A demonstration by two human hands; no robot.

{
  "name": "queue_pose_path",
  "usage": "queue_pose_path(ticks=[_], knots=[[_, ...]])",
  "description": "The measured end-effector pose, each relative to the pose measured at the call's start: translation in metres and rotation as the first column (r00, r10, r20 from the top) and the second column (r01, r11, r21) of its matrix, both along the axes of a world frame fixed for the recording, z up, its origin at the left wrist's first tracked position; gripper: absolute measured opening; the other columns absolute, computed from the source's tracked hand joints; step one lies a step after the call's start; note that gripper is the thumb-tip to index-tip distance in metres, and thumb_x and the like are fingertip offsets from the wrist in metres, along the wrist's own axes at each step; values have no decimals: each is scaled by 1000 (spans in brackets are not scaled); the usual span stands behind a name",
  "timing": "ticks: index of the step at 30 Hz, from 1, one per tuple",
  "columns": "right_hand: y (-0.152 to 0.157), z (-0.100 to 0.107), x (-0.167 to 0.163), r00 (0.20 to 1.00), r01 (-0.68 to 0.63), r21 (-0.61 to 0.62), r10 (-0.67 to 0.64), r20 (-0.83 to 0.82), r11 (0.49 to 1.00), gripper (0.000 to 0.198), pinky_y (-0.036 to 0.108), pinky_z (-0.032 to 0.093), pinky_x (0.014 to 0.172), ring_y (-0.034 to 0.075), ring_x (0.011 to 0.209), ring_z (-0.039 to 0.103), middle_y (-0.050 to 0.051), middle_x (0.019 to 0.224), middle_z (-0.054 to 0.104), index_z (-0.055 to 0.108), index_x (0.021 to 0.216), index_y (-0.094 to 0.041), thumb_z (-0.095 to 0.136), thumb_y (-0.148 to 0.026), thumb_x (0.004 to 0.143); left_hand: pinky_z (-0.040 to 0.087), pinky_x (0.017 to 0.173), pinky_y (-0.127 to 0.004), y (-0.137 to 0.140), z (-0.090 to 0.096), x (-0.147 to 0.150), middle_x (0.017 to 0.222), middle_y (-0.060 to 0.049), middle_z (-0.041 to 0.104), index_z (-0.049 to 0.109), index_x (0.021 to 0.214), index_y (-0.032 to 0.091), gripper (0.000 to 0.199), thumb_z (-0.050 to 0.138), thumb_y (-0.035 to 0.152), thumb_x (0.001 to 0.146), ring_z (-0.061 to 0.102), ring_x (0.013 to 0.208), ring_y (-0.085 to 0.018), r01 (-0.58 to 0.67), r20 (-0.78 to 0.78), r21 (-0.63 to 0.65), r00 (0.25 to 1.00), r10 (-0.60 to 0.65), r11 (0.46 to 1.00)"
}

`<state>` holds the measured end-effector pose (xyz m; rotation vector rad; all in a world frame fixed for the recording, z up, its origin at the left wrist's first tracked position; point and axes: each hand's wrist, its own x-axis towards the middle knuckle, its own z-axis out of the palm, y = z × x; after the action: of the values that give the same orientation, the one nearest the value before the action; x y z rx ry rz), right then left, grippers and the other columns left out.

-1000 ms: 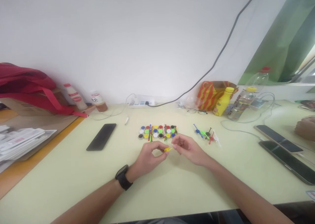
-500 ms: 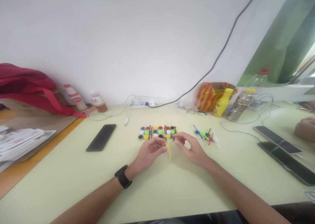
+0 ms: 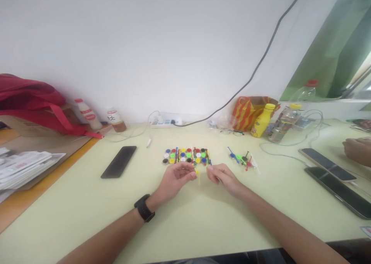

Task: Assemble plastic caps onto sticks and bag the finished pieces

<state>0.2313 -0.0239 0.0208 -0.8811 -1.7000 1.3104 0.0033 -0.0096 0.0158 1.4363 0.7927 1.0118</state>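
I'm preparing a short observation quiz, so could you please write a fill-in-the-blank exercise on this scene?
1. The left hand pinches a small ____ plastic piece.
2. The black wristwatch is on the ____ wrist.
3. A red-and-yellow striped ____ stands behind the yellow plastic bottle.

Missing words: yellow; left; bag.

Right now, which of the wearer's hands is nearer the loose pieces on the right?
Right. The right hand is just left of the loose pieces; the left hand is farther left.
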Motion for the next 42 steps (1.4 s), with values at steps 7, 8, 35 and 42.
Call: queue_pose_path(ticks=[7, 8, 35, 42], knots=[[-1, -1, -10, 986, 4, -87, -18, -166, 996, 33, 26, 42, 63, 13, 69, 52, -1, 84, 60, 55, 99, -23, 72, -49, 89, 59, 85, -33, -2, 0, 1, 95, -6, 70, 69, 97, 16, 23, 80, 31, 84, 68, 89, -18, 29, -28, 35, 999, -28, 999], [-2, -2, -11, 986, 1, -85, -15, -167, 996, 33, 26, 43, 63, 13, 70, 52, 0, 85, 61, 55, 102, -23, 73, -47, 89, 59, 85, -33, -2, -1, 1, 96, -6, 70, 68, 98, 16, 23, 80, 31, 84, 69, 90, -18, 34, -29, 36, 999, -33, 999], [1, 0, -6, 985, 77, -60, -85, -150, 995, 32, 26, 38, 59, 13, 67, 49, -2, 79, 55, 54, 93, -22, 70, -49, 90, 58, 86, -32, -2, 1, 2, 97, -5, 69, 68, 97, 17, 21, 80, 28, 84, 68, 90, -16, 33, -24, 29, 999, -32, 999], [-3, -6, -14, 996, -33, -85, 26, -87, 996, 33, 29, 44, 66, 15, 69, 56, -1, 80, 60, 54, 109, -24, 67, -49, 93, 59, 88, -36, -3, -4, 3, 100, -6, 70, 68, 100, 17, 21, 79, 28, 85, 71, 91, -19, 85, -59, 95, 995, -80, 992]])
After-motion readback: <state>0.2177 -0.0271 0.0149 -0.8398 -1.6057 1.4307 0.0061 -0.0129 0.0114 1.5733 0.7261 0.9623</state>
